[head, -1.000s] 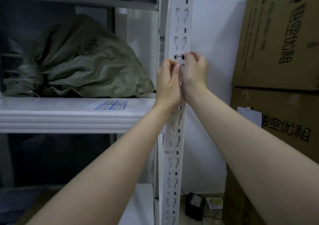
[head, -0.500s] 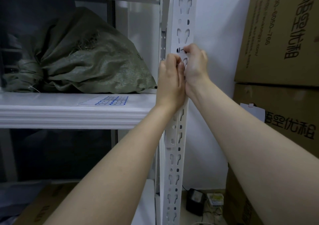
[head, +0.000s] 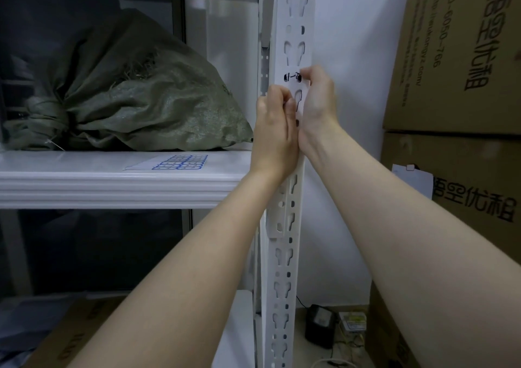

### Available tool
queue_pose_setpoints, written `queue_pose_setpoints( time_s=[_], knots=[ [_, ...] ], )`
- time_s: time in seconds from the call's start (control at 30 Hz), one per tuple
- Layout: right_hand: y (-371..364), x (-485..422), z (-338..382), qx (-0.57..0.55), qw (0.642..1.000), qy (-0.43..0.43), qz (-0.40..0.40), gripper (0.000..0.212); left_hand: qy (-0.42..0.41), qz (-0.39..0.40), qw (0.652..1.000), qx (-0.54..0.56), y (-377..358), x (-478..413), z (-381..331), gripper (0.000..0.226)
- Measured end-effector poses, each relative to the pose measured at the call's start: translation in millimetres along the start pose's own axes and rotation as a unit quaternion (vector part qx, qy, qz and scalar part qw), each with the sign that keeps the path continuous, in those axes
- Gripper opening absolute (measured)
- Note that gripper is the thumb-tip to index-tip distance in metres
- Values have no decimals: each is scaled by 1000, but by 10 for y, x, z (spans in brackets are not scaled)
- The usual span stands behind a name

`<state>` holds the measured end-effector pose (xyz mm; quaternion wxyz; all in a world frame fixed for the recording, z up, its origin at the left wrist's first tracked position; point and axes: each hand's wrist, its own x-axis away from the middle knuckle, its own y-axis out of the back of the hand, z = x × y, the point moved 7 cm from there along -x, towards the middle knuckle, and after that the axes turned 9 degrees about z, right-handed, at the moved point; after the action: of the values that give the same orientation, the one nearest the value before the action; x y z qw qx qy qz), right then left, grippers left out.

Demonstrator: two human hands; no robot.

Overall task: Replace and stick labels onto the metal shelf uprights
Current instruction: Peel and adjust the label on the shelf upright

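The label (head: 292,77), marked in black, is sitting on the front of the white upright (head: 294,15), above the shelf (head: 112,183). The right hand (head: 318,99) is holding the label's right end with curled fingertips. The left hand (head: 277,125) is resting just below with its fingers curled against the upright; whether it is pinching anything cannot be told. A sticker sheet (head: 180,162) is lying on the shelf by a green sack (head: 141,99).

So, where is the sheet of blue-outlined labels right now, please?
In the head view, the label sheet lies flat on the white metal shelf, left of the left hand, in front of the green woven sack.
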<state>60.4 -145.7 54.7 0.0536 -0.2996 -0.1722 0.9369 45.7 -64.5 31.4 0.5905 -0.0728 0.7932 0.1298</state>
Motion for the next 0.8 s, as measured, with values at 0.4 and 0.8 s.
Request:
queue_pose_setpoints(
  time_s=[0.4,0.8],
  knots=[
    [68,4,48,2,999,21,-37,12,-2,3,1000,5,13,13,-36,12],
    [71,11,85,39,995,7,-93,9,-1,5,1000,10,1,19,-11,11]
  ],
)
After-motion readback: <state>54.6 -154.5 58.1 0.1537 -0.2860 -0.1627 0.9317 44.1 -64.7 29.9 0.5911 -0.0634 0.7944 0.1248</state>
